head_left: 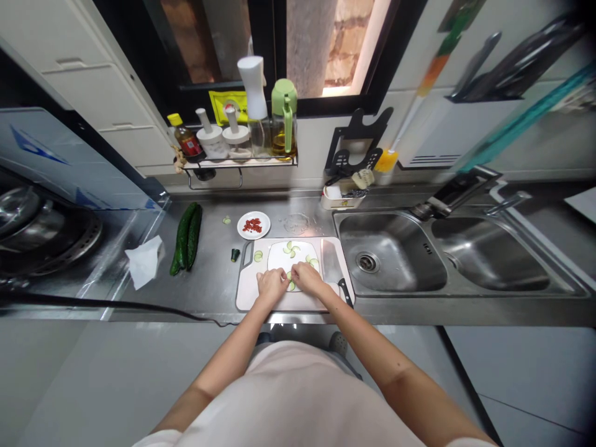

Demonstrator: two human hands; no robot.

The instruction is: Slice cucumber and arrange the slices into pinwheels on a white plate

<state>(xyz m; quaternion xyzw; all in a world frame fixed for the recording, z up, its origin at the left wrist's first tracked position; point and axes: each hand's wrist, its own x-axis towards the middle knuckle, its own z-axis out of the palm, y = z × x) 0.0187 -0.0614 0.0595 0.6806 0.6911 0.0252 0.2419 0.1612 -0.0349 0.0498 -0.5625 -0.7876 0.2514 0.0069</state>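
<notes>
A white square plate (274, 249) lies on the cutting board (249, 292). Thin cucumber slices (292, 249) form a pinwheel at its far side, and more slices (312, 262) are set by its right edge. At the plate's near side, my left hand (272, 284) and my right hand (306, 277) meet, fingers bent and pinched at a small group of cucumber slices (291, 286). Fingertips partly cover these slices. A few loose slices (257, 256) rest on the board's left part. Along the board's right side lies a knife (331, 261) with a black handle.
Two whole cucumbers (187, 239) and a crumpled paper towel (145, 261) lie left. Behind the board sits a small plate of red berries (253, 217); a cucumber end (235, 255) is beside it. A double sink (395, 248) adjoins on the right. Bottles fill a wall rack (242, 164).
</notes>
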